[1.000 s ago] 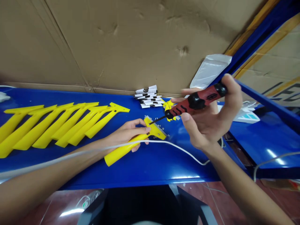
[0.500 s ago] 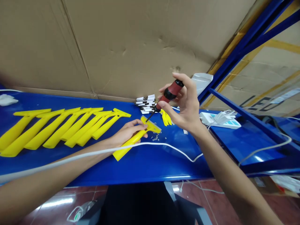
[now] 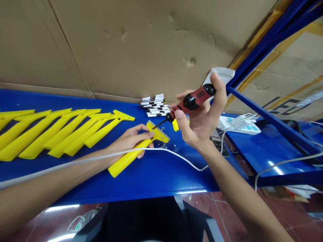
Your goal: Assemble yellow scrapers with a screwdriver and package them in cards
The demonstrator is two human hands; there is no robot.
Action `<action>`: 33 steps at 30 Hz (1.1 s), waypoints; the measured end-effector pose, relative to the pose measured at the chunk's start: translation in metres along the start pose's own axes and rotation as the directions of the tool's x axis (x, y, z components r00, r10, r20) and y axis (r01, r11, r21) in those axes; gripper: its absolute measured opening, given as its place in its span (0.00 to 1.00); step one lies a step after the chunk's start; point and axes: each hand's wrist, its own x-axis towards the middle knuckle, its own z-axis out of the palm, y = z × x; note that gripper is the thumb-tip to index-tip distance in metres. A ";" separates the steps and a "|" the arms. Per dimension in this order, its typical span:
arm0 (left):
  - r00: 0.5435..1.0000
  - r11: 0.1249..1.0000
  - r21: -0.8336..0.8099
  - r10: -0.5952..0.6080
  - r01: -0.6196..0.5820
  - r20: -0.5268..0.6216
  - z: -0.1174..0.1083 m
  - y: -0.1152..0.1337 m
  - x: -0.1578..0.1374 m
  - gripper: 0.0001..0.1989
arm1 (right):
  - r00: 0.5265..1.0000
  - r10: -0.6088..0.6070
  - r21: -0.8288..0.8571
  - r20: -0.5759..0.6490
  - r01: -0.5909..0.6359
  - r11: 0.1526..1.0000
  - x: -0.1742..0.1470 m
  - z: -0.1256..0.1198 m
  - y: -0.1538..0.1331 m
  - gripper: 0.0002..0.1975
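Observation:
My left hand [image 3: 136, 136] is wrapped around the neck of a yellow T-shaped scraper [image 3: 126, 161], whose head carries a clear strip along its edge. In my right hand [image 3: 202, 126] is a red and black screwdriver [image 3: 195, 100], tilted, with thumb and fingers around its handle. The shaft runs down to the scraper head, and its tip meets the head close to my left thumb. Small screws and nuts [image 3: 163, 146] lie scattered on the blue table just beyond the head. To the left, several like yellow scrapers [image 3: 73, 134] lie in an overlapping row.
A white cable [image 3: 181, 157] crosses in front of my left forearm and the scraper. Folded printed papers [image 3: 154, 106] and small yellow parts [image 3: 176, 125] lie farther back. At right are a white power strip [image 3: 249, 127] and a blue metal frame [image 3: 272, 131]. Cardboard [image 3: 113, 50] stands behind the table.
The view has shifted a little. The screwdriver leans lower toward the right, and my right hand has turned with it. My left hand still holds the scraper.

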 end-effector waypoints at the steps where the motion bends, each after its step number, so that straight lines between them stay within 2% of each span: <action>1: 1.000 1.000 0.010 -0.004 0.004 -0.012 0.000 0.000 0.000 0.19 | 1.000 -0.014 0.012 -0.021 0.014 1.000 -0.001 0.002 -0.005 0.42; 4: 0.999 0.999 0.030 -0.011 0.012 -0.038 -0.002 0.000 0.003 0.16 | 0.999 0.008 0.039 -0.040 -0.006 0.999 -0.004 0.010 -0.014 0.38; 8: 0.999 0.999 0.034 -0.016 0.017 -0.034 -0.005 -0.001 0.004 0.15 | 0.989 -0.018 -0.075 -0.145 0.007 0.997 -0.007 0.012 -0.012 0.36; 11: 1.000 0.999 0.029 -0.024 0.025 -0.017 -0.006 -0.004 0.004 0.16 | 0.987 -0.006 -0.095 -0.160 -0.010 0.995 -0.004 0.009 -0.009 0.36; 13: 1.000 0.999 0.017 -0.028 0.028 -0.010 -0.007 -0.005 0.004 0.16 | 0.991 -0.032 -0.016 -0.133 0.030 0.999 -0.001 0.009 -0.006 0.36; 16: 0.999 0.999 0.013 -0.033 0.034 -0.022 -0.007 -0.003 0.004 0.15 | 0.980 -0.178 0.121 -0.088 0.188 0.975 0.003 0.012 -0.001 0.40; 20: 0.998 0.999 0.001 -0.051 0.051 -0.045 -0.004 0.001 0.002 0.14 | 0.985 -0.131 0.114 -0.112 0.143 0.983 0.002 0.016 0.004 0.38; 24: 0.998 0.998 -0.006 -0.060 0.060 -0.028 -0.001 0.000 0.000 0.14 | 0.961 -0.204 0.056 -0.189 0.218 0.974 0.002 0.014 0.008 0.43; 26: 0.998 0.998 -0.008 -0.058 0.058 -0.026 -0.001 -0.001 0.000 0.14 | 0.963 -0.214 0.060 -0.165 0.226 0.972 0.003 0.013 0.007 0.43; 30: 0.998 0.998 -0.040 -0.045 0.043 -0.050 -0.004 -0.001 0.004 0.15 | 0.996 -0.077 0.030 -0.046 0.079 0.996 -0.002 0.013 0.000 0.38; 33: 0.998 0.998 -0.054 -0.031 0.028 -0.052 -0.006 -0.001 0.006 0.16 | 0.992 -0.116 0.027 -0.043 0.118 0.993 -0.005 0.014 0.001 0.37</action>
